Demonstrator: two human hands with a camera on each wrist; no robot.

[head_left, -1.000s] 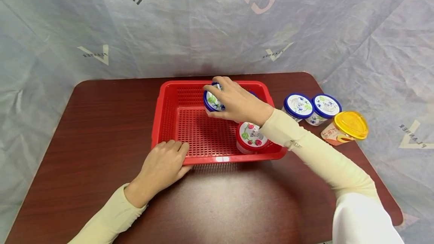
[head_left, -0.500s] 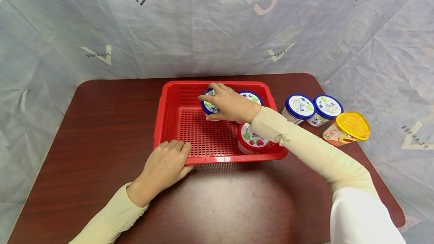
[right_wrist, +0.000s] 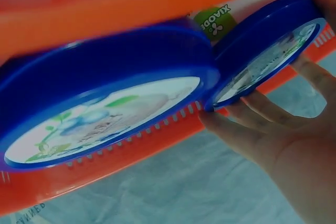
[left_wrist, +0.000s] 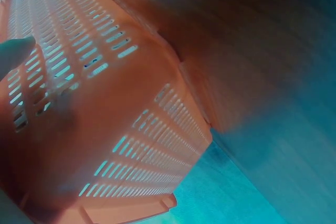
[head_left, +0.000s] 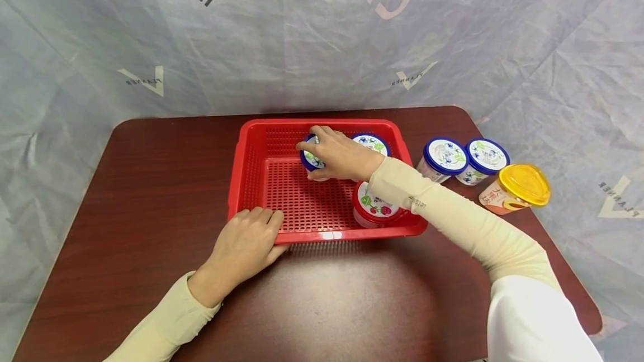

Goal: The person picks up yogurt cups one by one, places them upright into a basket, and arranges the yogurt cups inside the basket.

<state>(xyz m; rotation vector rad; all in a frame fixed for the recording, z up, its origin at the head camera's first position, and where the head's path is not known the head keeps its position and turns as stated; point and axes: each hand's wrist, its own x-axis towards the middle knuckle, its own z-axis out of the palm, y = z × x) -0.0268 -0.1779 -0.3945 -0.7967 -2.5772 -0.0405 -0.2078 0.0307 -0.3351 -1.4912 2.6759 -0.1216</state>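
In the head view, my right hand (head_left: 342, 154) grips a blue-lidded tub (head_left: 310, 161) from above, fingers around its lid, inside the red plastic basket (head_left: 297, 237). The right wrist view has this tub's blue lid (right_wrist: 273, 56) touching or nearly touching a second blue-lidded tub (right_wrist: 118, 111). That second tub stands in the back right of the basket. Nearer the front is a red-lidded tub (head_left: 373, 204), partly covered by my right sleeve. My left hand (head_left: 246, 247) holds the basket's front left corner, fingers over the rim, thumb below; the left wrist view shows the slotted basket wall (left_wrist: 115, 95).
Right of the basket, two more blue-lidded tubs (head_left: 445, 155) stand side by side on the dark wooden table (head_left: 151, 194). A yellow-lidded cup (head_left: 523, 186) stands beside them near the right edge. A grey printed sheet (head_left: 282, 43) hangs behind the table.
My right hand has lowered the blue-lidded tub into the basket, slightly toward me, uncovering the second blue-lidded tub. Over the last half second it has barely moved. My left hand stays on the rim.
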